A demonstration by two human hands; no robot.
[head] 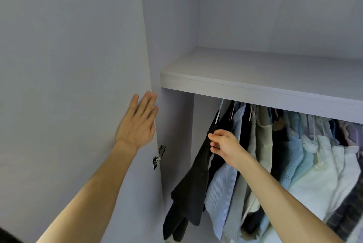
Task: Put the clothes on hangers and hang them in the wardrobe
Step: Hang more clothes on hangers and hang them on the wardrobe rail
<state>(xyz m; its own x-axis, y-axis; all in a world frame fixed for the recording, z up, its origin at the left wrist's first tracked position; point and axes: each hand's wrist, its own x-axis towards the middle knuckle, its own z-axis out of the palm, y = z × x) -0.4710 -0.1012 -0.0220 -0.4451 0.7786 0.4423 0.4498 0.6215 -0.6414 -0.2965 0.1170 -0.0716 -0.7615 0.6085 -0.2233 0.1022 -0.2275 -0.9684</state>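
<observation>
Head view: the left hand [137,122] lies flat, fingers straight, on the wardrobe door [68,85]. The right hand [225,146], fingers curled, is at the black garment [196,183], which hangs leftmost in the wardrobe. I cannot tell whether it pinches the cloth. A sideways tug could slip the garment off its hanger [217,118].

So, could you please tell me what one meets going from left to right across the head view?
Wardrobe door → left hand → door hinge → black garment → right hand → white clothes.
</observation>
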